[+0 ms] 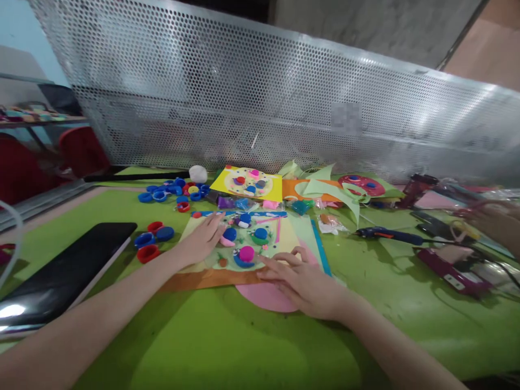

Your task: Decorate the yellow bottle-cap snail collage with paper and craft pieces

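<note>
A decorated paper sheet [199, 266] lies on the green tabletop, with a brown strip along its near edge. On it are several bottle-cap figures, among them a pink cap [246, 254] on a blue base and a blue cap [260, 233] on a green base. My left hand [201, 238] rests on the sheet's left part with its fingers stretched out, near a blue cap [230, 234] with a pink base. My right hand [303, 276] lies over the sheet's lower right, fingers spread, fingertips near the pink cap. Pink paper [266, 298] shows under the sheet's near edge.
A black phone-like device [69, 271] and loose red and blue caps [148, 253] lie left. Behind are a yellow decorated card [272, 187] and clay packets [300, 206]. A glue gun [390, 235] with a cable lies right, near another person's hand [495, 219]. A perforated metal screen [260, 97] stands behind.
</note>
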### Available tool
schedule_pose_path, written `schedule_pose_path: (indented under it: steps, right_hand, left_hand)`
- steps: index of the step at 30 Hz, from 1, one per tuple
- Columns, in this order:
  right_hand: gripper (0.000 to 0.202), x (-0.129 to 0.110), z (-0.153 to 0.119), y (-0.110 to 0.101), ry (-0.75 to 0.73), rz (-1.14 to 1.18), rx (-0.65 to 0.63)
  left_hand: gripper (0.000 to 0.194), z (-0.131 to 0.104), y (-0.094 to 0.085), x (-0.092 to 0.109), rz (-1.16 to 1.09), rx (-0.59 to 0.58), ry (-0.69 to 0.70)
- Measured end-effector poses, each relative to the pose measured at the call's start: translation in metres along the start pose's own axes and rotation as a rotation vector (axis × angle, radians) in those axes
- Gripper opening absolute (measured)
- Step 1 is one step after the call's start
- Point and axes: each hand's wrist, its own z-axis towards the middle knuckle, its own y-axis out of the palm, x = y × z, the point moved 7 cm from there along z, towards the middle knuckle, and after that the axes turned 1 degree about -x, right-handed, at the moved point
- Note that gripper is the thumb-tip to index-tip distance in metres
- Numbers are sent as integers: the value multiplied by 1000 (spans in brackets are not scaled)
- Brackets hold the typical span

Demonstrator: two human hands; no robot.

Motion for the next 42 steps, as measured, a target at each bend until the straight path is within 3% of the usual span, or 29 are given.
schedule_pose_path:
  steps: [5, 10, 15, 31, 36, 42]
  right_hand:
    - [49, -4, -1, 5, -4, -179, 21]
    - [43, -18, -4, 0, -145, -298, 113]
    - [42, -15, -6, -7, -238, -371, 207]
    - [55, 11, -26, -8, -114, -250, 153]
    - [61, 9, -30, -11, -54, -222, 168]
    - [53, -5, -17, -2, -144, -161, 84]
  left_hand:
    - [61, -2, 2, 5, -21, -18, 23]
    - [62, -3, 4, 6, -17, -47, 22]
    - [63, -6, 3, 10, -8, -95, 24]
    - [63, -6, 2, 11, -9, -87, 46]
    - [63, -6, 3, 11, -9, -93, 36]
    - [63, -4, 4, 9, -6, -82, 33]
